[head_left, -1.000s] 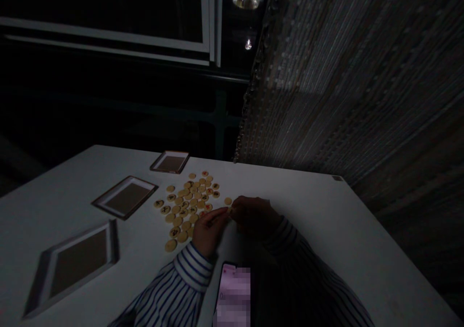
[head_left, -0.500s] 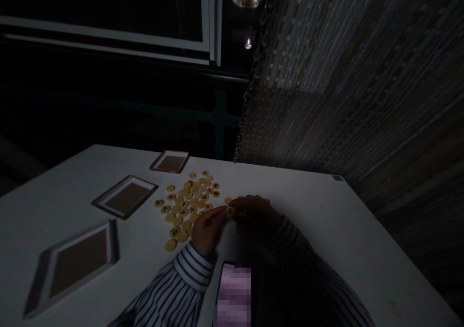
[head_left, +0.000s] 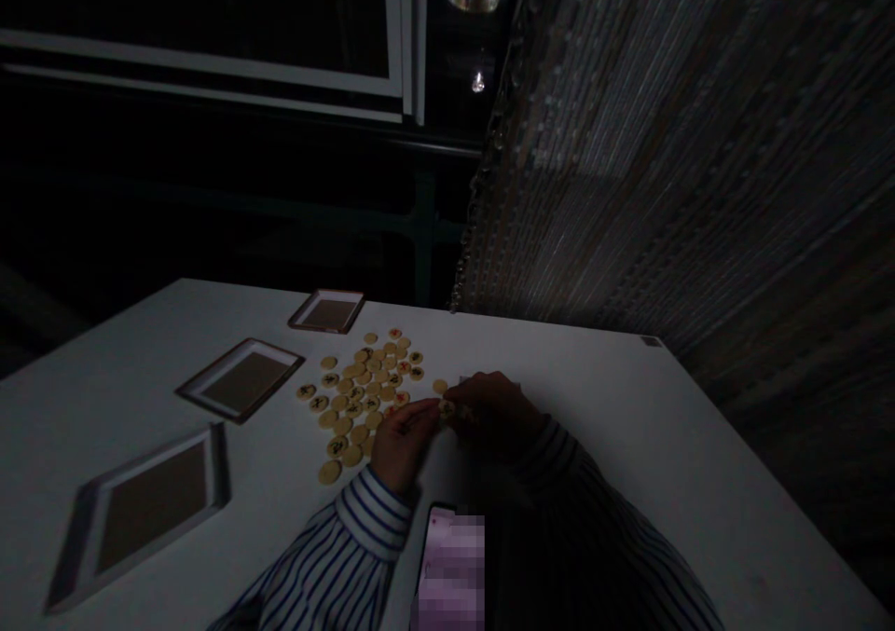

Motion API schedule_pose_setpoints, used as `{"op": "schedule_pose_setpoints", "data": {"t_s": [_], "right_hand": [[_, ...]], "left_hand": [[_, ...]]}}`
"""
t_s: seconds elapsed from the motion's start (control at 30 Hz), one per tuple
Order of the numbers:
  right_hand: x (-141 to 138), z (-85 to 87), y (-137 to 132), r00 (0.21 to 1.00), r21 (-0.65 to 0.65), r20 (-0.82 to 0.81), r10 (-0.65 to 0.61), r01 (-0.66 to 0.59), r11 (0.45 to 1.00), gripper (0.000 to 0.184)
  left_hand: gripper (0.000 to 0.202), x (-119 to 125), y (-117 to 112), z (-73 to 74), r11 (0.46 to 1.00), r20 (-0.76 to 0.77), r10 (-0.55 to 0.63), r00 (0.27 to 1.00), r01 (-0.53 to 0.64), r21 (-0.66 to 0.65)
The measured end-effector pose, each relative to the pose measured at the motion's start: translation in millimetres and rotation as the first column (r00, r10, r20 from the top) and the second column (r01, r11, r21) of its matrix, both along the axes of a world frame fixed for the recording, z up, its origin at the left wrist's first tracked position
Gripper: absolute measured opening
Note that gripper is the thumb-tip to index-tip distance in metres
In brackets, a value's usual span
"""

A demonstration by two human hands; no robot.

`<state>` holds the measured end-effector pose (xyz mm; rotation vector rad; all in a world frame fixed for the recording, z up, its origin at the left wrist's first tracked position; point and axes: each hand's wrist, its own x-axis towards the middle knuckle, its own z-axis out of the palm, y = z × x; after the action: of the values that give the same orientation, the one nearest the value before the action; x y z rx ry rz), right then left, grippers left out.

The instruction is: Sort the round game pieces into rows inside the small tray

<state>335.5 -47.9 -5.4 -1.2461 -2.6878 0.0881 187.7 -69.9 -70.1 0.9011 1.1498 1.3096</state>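
Round wooden xiangqi pieces [head_left: 354,409] lie scattered over the white table, some blank side up, others showing black or red characters. Just right of this spread, my left hand [head_left: 404,443] is closed, its fingertips at the edge of a xiangqi piece with a black character [head_left: 446,410]. My right hand [head_left: 495,412] curls around the other side of that piece, in deep shadow. More pale markings show under its fingers, too dark to make out. One blank piece [head_left: 440,386] rests on the table by the right fingertips. Part of a pale-edged thing shows behind the right hand.
Three shallow framed trays stand on the left: a near one [head_left: 218,463], a middle one [head_left: 183,391] and a far one [head_left: 292,324]. A phone [head_left: 447,547] lies between my forearms. A bead curtain [head_left: 594,193] hangs beyond the table [head_left: 671,445] at the right.
The held piece and my fingertips have shifted very slightly right. A pale edge shows more behind my right hand. The scattered pieces and trays look the same.
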Motion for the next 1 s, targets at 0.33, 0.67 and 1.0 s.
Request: {"op": "schedule_pose_setpoints", "data": {"t_s": [0.33, 0.67, 1.0], "right_hand": [[0.8, 1.2, 0.8, 0.998, 0.013, 0.060, 0.014, -0.015, 1.000, 0.021], [19.4, -0.4, 6.3, 0.984, -0.024, 0.169, -0.062, 0.067, 0.997, 0.022], [13.1, -12.0, 5.8, 0.935, -0.109, 0.340, -0.097, 0.142, 0.984, 0.031]], "left_hand": [[0.033, 1.5, -0.6, -2.8, 0.999, 0.057, 0.000, 0.998, 0.002, -0.040], [0.035, -1.4, 0.0, -0.2, 0.998, 0.010, 0.021, 1.000, -0.020, -0.067], [0.033, -1.0, 1.5, -6.2, 0.998, 0.020, 0.000, 1.000, 0.001, -0.055]]}}
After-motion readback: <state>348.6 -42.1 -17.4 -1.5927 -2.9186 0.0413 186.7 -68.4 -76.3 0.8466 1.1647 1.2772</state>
